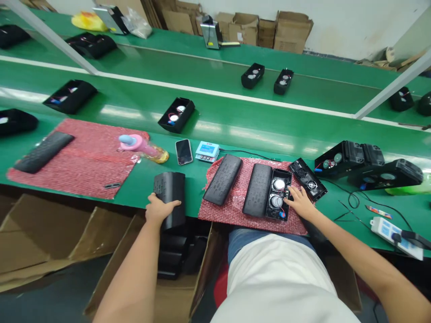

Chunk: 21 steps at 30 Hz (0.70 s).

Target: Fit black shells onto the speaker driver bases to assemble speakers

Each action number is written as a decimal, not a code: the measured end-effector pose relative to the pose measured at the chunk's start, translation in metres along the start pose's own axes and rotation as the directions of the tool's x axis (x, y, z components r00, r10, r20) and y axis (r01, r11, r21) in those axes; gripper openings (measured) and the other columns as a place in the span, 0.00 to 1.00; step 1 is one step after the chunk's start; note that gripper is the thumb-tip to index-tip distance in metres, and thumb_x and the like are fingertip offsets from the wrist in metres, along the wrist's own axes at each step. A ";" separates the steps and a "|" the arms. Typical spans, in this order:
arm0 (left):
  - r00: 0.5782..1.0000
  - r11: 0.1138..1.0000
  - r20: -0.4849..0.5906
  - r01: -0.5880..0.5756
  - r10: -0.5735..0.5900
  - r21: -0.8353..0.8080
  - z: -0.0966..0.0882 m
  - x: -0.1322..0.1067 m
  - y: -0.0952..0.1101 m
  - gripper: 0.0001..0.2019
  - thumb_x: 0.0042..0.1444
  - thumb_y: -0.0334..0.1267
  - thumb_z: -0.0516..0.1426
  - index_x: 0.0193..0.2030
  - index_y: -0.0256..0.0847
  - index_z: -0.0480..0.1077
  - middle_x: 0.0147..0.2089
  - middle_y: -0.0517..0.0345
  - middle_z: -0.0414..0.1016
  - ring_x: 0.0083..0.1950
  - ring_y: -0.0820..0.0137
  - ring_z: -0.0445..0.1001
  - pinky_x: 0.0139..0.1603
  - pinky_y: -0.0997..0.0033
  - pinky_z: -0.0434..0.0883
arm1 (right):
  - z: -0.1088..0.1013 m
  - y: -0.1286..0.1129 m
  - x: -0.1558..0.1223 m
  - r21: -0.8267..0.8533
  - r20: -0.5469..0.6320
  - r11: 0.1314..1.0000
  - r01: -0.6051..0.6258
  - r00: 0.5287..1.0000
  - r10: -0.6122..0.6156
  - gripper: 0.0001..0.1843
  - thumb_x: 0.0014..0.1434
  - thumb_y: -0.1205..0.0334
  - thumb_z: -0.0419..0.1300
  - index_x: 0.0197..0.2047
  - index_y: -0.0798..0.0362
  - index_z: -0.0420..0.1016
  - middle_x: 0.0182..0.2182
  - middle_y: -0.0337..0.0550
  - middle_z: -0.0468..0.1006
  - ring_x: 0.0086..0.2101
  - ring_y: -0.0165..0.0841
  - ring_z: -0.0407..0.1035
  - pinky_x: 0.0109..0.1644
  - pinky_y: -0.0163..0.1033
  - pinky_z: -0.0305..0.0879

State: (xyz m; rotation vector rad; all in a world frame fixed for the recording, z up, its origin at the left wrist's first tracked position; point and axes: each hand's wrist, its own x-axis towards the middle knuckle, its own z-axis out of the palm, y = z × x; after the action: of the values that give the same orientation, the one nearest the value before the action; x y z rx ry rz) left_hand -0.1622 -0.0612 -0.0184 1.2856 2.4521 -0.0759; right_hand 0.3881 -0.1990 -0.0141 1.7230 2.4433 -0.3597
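My left hand (162,209) grips a black speaker case (174,193) with a perforated face, its thumb across the front, at the table's edge above an open carton. Fingers of my right hand (301,202) hold the right rim of an open black speaker case (279,211), which shows two round silver drivers and a blue-and-red wire connector. Against that case's left side lies a closed perforated speaker case (257,190). Another perforated case (222,179) rests at an angle farther left. All three lie on pink bubble wrap (229,213).
A panel with a fan-like grille (308,179) lies right of the wrap. Beyond are open speaker cases (348,157), a power strip (395,235) and cables. A small blue-screened device (207,151), phone (183,151) and pink bottle (143,146) line the back. The carton (202,269) holds black cases.
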 end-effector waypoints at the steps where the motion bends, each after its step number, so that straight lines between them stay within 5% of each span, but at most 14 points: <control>1: 1.000 1.000 0.020 0.023 -0.023 0.000 -0.001 -0.002 0.001 0.56 0.39 0.55 0.65 0.66 0.26 0.42 0.57 0.20 0.63 0.55 0.34 0.69 0.46 0.44 0.70 | -0.004 0.005 0.010 -0.003 0.024 0.997 0.083 0.996 -0.083 0.16 0.59 0.69 0.54 0.48 0.46 0.76 0.63 0.54 0.59 0.63 0.47 0.51 0.63 0.63 0.41; 6: 0.998 0.997 0.044 0.046 -0.044 -0.054 -0.006 -0.011 0.005 0.57 0.38 0.57 0.64 0.68 0.30 0.40 0.60 0.22 0.60 0.59 0.37 0.65 0.55 0.47 0.66 | -0.025 0.015 0.044 0.016 0.151 0.926 0.377 0.915 -0.375 0.07 0.55 0.69 0.60 0.32 0.52 0.80 0.57 0.54 0.68 0.59 0.45 0.58 0.62 0.56 0.49; 11: 0.997 0.995 0.046 0.060 -0.056 -0.083 -0.007 -0.013 0.007 0.58 0.37 0.56 0.65 0.68 0.32 0.40 0.61 0.23 0.59 0.60 0.36 0.64 0.54 0.45 0.66 | -0.045 0.014 0.048 0.111 0.186 0.915 0.387 0.897 -0.402 0.03 0.48 0.68 0.67 0.29 0.51 0.80 0.54 0.52 0.70 0.57 0.45 0.59 0.63 0.54 0.48; 14: 0.997 0.994 0.051 0.066 -0.061 -0.086 -0.008 -0.013 0.006 0.58 0.37 0.56 0.65 0.68 0.33 0.40 0.61 0.24 0.59 0.60 0.37 0.63 0.53 0.44 0.66 | -0.052 0.019 0.043 0.213 0.119 0.952 0.221 0.961 -0.250 0.19 0.39 0.69 0.72 0.38 0.47 0.80 0.58 0.49 0.65 0.61 0.47 0.53 0.65 0.54 0.44; 16: 0.996 0.994 0.060 0.071 -0.066 -0.084 -0.007 -0.012 0.005 0.57 0.38 0.57 0.64 0.68 0.34 0.39 0.61 0.24 0.59 0.60 0.37 0.64 0.54 0.46 0.66 | -0.048 0.019 0.037 0.312 0.040 0.950 0.016 0.999 -0.031 0.35 0.38 0.66 0.73 0.52 0.47 0.73 0.60 0.53 0.61 0.62 0.49 0.50 0.65 0.57 0.45; 18: 0.996 0.994 0.059 0.073 -0.069 -0.076 -0.006 -0.009 0.004 0.57 0.38 0.57 0.64 0.68 0.34 0.39 0.61 0.24 0.59 0.60 0.38 0.64 0.54 0.47 0.66 | -0.035 0.012 0.028 0.448 0.003 0.869 -0.209 0.973 0.232 0.43 0.42 0.58 0.71 0.61 0.52 0.63 0.57 0.60 0.62 0.59 0.52 0.55 0.61 0.61 0.53; 21: 0.997 0.996 0.052 0.065 -0.062 -0.061 -0.004 -0.005 0.002 0.56 0.39 0.56 0.64 0.67 0.33 0.39 0.62 0.25 0.59 0.59 0.37 0.65 0.52 0.46 0.67 | -0.005 -0.013 0.020 0.677 0.104 0.605 -0.420 0.868 0.486 0.31 0.54 0.51 0.62 0.57 0.56 0.63 0.41 0.52 0.74 0.43 0.44 0.71 0.45 0.56 0.69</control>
State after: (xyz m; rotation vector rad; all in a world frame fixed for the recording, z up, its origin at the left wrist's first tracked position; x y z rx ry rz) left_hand -0.1596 -0.0632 -0.0129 1.1664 2.4333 -0.0469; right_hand 0.3694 -0.1837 -0.0121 2.6069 1.8872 -1.2610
